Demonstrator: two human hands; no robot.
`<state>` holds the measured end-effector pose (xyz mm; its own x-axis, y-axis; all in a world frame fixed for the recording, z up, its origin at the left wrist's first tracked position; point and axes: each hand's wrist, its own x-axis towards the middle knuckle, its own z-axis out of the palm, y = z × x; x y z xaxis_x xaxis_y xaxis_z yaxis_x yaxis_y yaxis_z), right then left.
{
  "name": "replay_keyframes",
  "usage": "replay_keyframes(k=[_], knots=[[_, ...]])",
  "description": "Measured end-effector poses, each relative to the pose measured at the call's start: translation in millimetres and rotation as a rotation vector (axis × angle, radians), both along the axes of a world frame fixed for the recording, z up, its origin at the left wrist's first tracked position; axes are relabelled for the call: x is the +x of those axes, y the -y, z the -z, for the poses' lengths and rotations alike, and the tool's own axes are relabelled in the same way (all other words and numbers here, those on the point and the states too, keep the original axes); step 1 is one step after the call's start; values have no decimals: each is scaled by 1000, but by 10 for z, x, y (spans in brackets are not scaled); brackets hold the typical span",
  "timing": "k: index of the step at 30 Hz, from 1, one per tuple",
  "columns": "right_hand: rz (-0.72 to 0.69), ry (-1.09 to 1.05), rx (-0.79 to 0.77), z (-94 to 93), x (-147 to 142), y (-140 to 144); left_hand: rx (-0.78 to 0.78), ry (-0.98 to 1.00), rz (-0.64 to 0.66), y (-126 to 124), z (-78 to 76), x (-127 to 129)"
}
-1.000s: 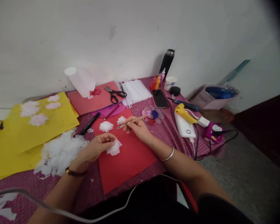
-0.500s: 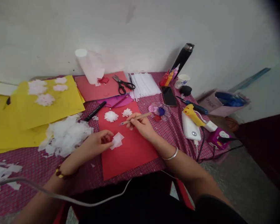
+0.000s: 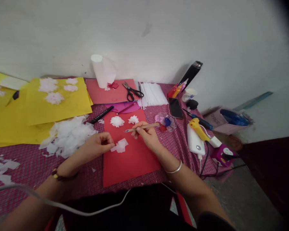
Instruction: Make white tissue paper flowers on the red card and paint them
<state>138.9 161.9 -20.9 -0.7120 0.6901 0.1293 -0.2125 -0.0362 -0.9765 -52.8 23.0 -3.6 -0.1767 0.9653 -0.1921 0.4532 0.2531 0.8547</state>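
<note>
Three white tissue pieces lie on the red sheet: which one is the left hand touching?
The flat, unfluffed tissue piece, nearest the person on the red sheet, at the left hand fingertips. The two fluffy flowers lie farther away, untouched.

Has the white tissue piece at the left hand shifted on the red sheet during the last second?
Cannot tell. The white tissue piece stays at the left hand's fingertips, below the two paper flowers on the red sheet; only the camera moved.

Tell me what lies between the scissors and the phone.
In the head view, a bundle of white sticks lies between the scissors and the phone, on the checked cloth.
</note>
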Motion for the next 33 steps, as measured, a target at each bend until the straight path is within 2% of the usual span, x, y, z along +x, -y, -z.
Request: replay_keyframes(k=[2, 5, 8, 10, 14, 17, 21, 23, 27, 33], knots=[[1, -7, 3, -3, 2, 10, 17, -8, -6, -42, -44, -46], [5, -4, 11, -11, 6, 14, 0, -123, 34, -90, -52, -85], [8, 2, 18, -20, 11, 10, -80, -248, 83, -93, -2, -82], [3, -1, 18, -23, 14, 9, -116, -249, 107, -72, 52, -72], [-15, -2, 22, -30, 18, 22, -58, -170, 117, -28, 119, -68], [-4, -12, 22, -40, 20, 39, 1, -35, 75, -33, 51, -77], [16, -89, -1, -53, 28, 72, 94, 219, -115, -130, -116, -49], [8, -122, 6, -52, 30, 88, 151, 294, -207, -206, -148, -9], [-22, -120, 37, -23, 13, 110, 179, 374, -259, -320, -70, 58], [-45, -41, 70, 24, -23, 113, 174, 431, -275, -315, 50, 54]])
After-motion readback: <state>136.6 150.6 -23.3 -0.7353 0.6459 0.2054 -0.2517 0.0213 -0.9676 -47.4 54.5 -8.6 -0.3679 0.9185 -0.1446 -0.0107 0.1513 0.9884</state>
